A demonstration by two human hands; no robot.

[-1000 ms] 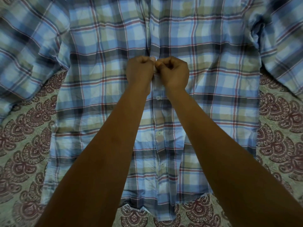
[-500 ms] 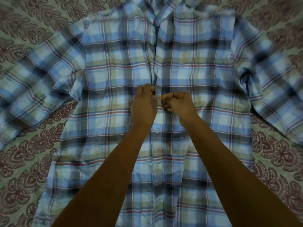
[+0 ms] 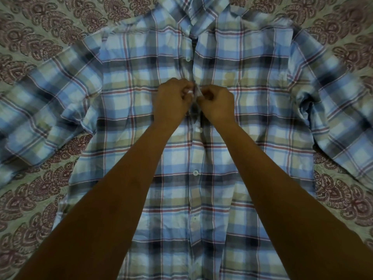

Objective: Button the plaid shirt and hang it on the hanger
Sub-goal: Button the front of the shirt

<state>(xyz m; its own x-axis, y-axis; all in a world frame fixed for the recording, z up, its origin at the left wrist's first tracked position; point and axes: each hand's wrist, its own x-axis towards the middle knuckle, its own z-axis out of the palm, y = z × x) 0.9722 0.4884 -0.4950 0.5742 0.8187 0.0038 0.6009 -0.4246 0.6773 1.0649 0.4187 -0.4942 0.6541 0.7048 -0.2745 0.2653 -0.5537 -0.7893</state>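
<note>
- A patterned bedspread (image 3: 40,27), pale green with dark red paisley-like motifs, filled the whole background.
- A plaid shirt (image 3: 252,138) in blue, olive and red checks lay flat on it, front side up. Its collar (image 3: 193,13) was at the far end, well beyond the grip.
- The left hand (image 3: 171,104) and the right hand (image 3: 218,106) met almost knuckle to knuckle at the shirt's centre front.
- Both hands had their fingers curled in tight, each pinching one edge of the shirt's front opening (whether a button sat between the fingertips could not be made out).
- Just beyond the grip, toward the collar, the two front edges stood slightly apart with a dark gap between them. A white upper button (image 3: 188,59) showed on the edge to the left of that gap.
- On the near side of the grip the edges lay one over the other. A near button (image 3: 200,129) sat just below the hands and a lower button (image 3: 195,172) lay farther down.
- The left sleeve (image 3: 44,110) and right sleeve (image 3: 333,110) spread out to either side of the grip, resting on the bedspread.
- Two bare forearms reached up from the bottom edge to the grip.
</note>
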